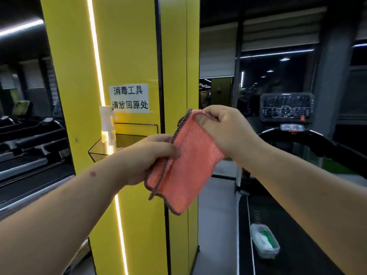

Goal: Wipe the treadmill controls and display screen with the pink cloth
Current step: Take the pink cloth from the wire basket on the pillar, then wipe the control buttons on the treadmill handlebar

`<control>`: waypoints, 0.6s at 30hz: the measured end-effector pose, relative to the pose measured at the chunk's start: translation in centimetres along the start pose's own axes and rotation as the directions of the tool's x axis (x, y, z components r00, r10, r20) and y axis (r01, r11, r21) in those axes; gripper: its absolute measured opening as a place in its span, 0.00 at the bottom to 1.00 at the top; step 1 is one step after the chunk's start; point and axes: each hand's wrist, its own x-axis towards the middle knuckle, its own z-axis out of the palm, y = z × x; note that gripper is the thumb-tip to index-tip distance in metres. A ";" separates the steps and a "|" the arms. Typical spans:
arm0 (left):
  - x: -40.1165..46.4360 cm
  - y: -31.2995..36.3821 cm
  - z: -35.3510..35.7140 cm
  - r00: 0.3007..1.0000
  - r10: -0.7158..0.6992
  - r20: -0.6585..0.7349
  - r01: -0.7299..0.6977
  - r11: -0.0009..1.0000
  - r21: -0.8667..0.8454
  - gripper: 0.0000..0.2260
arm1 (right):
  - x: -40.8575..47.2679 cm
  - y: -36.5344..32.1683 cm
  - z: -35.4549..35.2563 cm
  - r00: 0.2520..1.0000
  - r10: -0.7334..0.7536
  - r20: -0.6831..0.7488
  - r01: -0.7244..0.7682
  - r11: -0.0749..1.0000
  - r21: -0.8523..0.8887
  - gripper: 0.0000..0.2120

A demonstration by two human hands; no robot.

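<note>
A pink cloth (186,165) with a dark stitched border hangs in front of me, held by both hands. My left hand (147,155) grips its left edge near the middle. My right hand (224,132) pinches its top corner between thumb and fingers. The treadmill console (286,109) with its dark display and buttons stands further off at the right, behind my right hand and apart from the cloth. Its curved handrail (317,139) runs below it.
A yellow pillar (129,56) with a white paper notice (129,98) stands straight ahead. A wire basket (103,149) on it holds a clear spray bottle (108,130). A small plastic tub (264,243) lies on the treadmill belt at lower right. More treadmills stand at left.
</note>
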 end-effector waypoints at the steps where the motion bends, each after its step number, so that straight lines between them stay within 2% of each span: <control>1: 0.7 -0.1 1.1 0.999 -0.020 0.045 0.019 0.999 0.028 0.18 | -0.1 0.6 -1.2 0.999 -0.002 -0.032 0.001 1.000 -0.023 0.09; 2: 1.7 -0.2 2.3 0.998 -0.029 0.060 0.026 0.999 0.042 0.15 | -0.4 1.2 -2.4 0.998 -0.010 -0.064 0.007 0.999 -0.053 0.08; 4: 4.1 -0.4 5.2 0.999 -0.045 0.003 0.045 0.999 0.006 0.09 | -1.1 2.5 -4.9 0.986 -0.084 -0.147 0.057 0.982 -0.181 0.05; 6: 6.7 -0.4 8.3 0.994 -0.092 -0.056 0.086 0.990 -0.113 0.10 | -2.6 3.7 -7.3 0.952 -0.229 -0.205 0.146 0.924 -0.353 0.08; 8: 8.5 0.3 11.7 0.989 -0.147 0.007 0.144 0.956 -0.255 0.13 | -4.6 4.5 -9.6 0.918 -0.366 -0.149 0.248 0.827 -0.505 0.11; 10: 9.6 1.6 15.1 0.983 -0.131 0.130 0.170 0.920 -0.353 0.13 | -6.6 5.3 -11.8 0.892 -0.453 0.014 0.354 0.677 -0.645 0.12; 12: 10.0 2.9 18.1 0.972 -0.090 0.217 0.178 0.886 -0.429 0.15 | -8.4 5.9 -13.7 0.880 -0.440 0.178 0.424 0.559 -0.713 0.14; 14: 10.7 3.7 20.5 0.961 -0.048 0.274 0.186 0.843 -0.505 0.19 | -9.9 6.4 -15.8 0.897 -0.347 0.272 0.426 0.520 -0.741 0.16; 18: 12.1 4.0 24.2 0.944 -0.024 0.329 0.227 0.770 -0.596 0.27 | -12.3 7.0 -20.1 0.934 -0.200 0.294 0.356 0.500 -0.789 0.22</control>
